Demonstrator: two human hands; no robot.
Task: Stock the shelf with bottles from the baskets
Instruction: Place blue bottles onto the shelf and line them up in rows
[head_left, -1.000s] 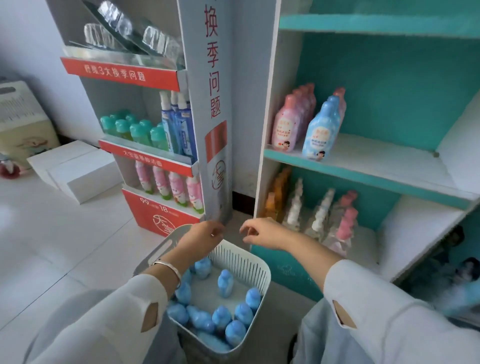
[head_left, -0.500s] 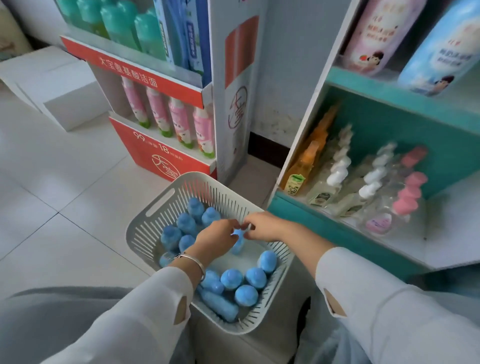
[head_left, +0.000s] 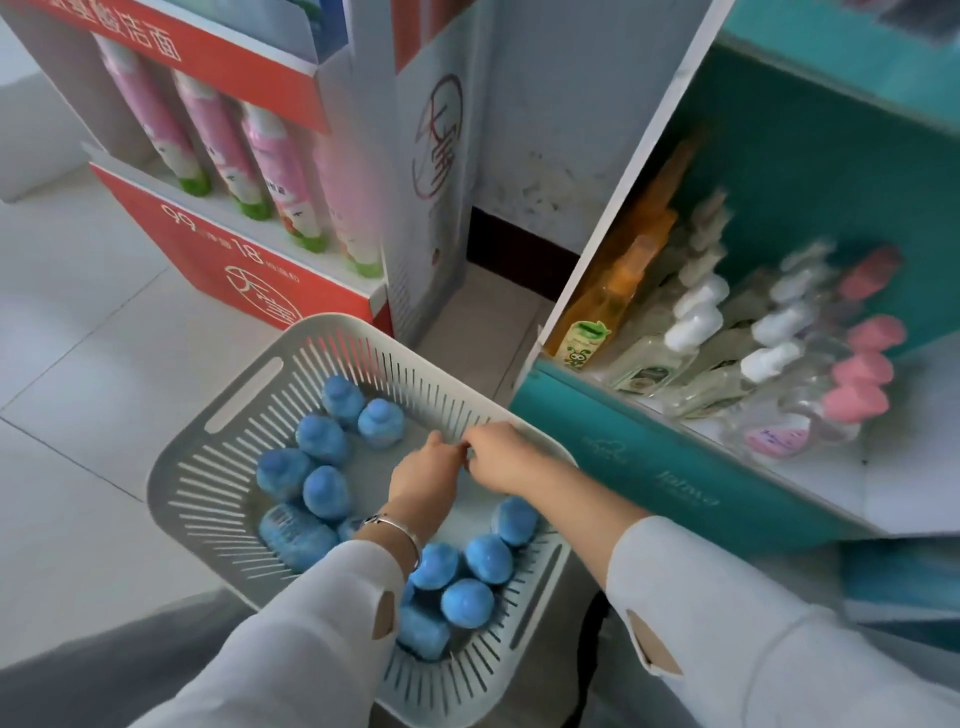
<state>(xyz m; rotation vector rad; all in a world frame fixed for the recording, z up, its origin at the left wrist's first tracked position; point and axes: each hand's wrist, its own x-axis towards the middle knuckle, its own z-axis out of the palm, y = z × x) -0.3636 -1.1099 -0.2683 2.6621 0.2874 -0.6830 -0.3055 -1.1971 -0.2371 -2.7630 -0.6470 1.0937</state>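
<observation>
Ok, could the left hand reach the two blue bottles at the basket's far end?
Probably yes. The left hand is down in the basket, and those bottles stand uncovered just beyond it, with nothing between. The right hand is on its other side, out of the way.

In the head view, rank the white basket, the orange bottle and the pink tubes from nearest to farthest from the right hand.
1. white basket: its rim is right by the right hand.
2. orange bottle: front left corner of the teal shelf, up and right.
3. pink tubes: on the red stand, far to the left.
</observation>
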